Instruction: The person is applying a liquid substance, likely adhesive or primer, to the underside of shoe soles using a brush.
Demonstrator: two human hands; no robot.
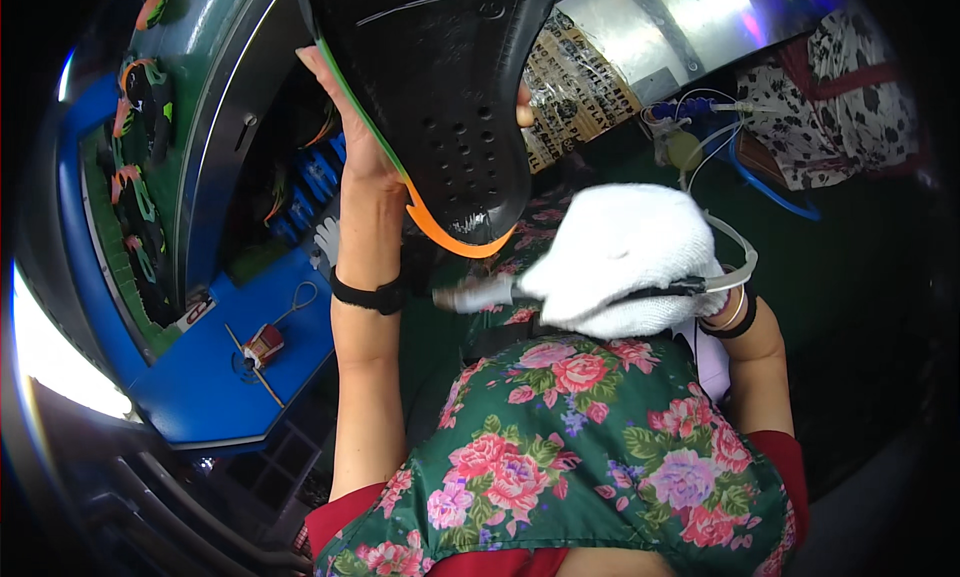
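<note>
My left hand (367,149) grips a large black shoe sole (440,87) from behind, thumb along its left edge and a fingertip showing at the right edge. The sole stands heel down, with rows of small holes near the heel and a green and orange rim; its upper end runs out of the picture. My right hand (630,262), in a white knit glove, is closed around a brush-like tool (478,295), whose tip is blurred and points left, below the heel and apart from it. A pale tube (742,262) loops behind the glove.
At left, a curved green and metal machine (215,107) carries several black, green and orange shoe parts (130,192). A blue bench (215,402) holds a small red container (264,346). Ahead are a taped metal duct (660,37), hoses (765,182) and a spotted cloth (840,107).
</note>
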